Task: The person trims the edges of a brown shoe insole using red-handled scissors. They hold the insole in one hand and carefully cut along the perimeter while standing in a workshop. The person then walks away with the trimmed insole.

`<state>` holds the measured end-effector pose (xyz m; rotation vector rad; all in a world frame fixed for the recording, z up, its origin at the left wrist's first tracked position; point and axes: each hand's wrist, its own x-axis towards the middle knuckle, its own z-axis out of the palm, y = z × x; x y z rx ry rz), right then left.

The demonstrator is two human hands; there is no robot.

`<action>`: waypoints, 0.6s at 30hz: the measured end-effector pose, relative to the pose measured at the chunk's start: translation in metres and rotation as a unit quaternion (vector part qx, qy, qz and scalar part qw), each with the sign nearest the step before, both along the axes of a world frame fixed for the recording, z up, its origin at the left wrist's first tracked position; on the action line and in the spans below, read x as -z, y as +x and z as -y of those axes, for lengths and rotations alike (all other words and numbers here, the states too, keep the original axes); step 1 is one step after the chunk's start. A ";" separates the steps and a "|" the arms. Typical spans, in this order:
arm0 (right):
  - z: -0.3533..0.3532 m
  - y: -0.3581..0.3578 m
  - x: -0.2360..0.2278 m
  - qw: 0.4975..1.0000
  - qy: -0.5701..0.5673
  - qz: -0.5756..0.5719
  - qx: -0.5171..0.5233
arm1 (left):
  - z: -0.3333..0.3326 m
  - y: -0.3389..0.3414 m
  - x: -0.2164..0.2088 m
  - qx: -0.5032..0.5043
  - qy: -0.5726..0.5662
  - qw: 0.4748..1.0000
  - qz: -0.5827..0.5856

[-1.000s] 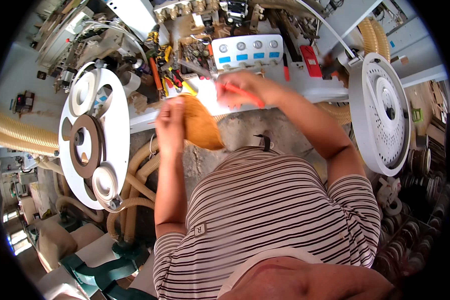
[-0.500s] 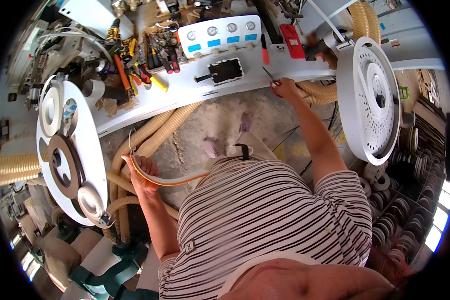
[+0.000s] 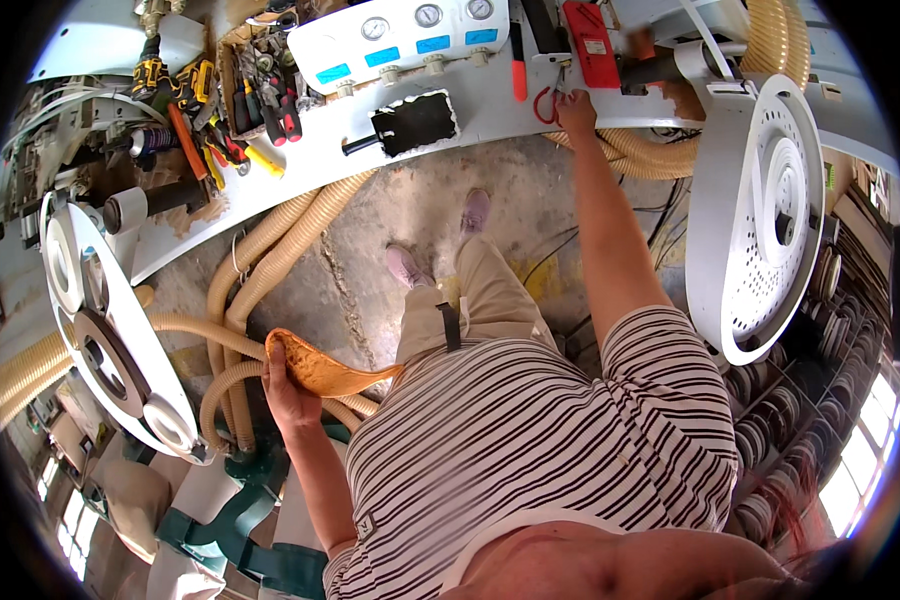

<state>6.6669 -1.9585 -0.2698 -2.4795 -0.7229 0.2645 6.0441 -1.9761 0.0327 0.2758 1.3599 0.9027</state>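
Observation:
My left hand (image 3: 288, 388) grips one end of a curved orange strip (image 3: 328, 372), its broad face turned up and its far end against my striped shirt. The strip's exact kind is not clear. Over the front edge of the white machine table, my outstretched right hand (image 3: 575, 112) has its fingers closed on red-handled scissors (image 3: 546, 104). The blades point away from me. One handle loop shows; the fingers hide the other.
Beyond, a white gauge panel (image 3: 400, 45) stands behind a dark rectangular opening (image 3: 415, 122). Tools lie in a wooden box (image 3: 232, 50) at left. A red case (image 3: 592, 45) lies near my right hand. Large white wheels (image 3: 760, 215) flank me; tan hoses (image 3: 270, 245) run below.
My right hand has carried the scissors farther over the table, turning the blades away from me. My left hand has moved down slightly, and the strip now shows its orange face. The view has shifted right.

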 end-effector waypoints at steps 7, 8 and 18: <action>-0.034 -0.075 -0.084 0.956 0.057 -0.233 -0.170 | -0.014 0.061 -0.010 0.024 0.066 0.985 -0.155; -0.031 -0.114 -0.100 0.914 0.098 -0.338 -0.203 | -0.021 0.063 -0.014 0.048 0.052 0.982 -0.173; 0.014 -0.364 -0.337 0.749 0.139 -0.470 -0.445 | -0.029 0.079 -0.049 0.183 0.261 0.946 0.066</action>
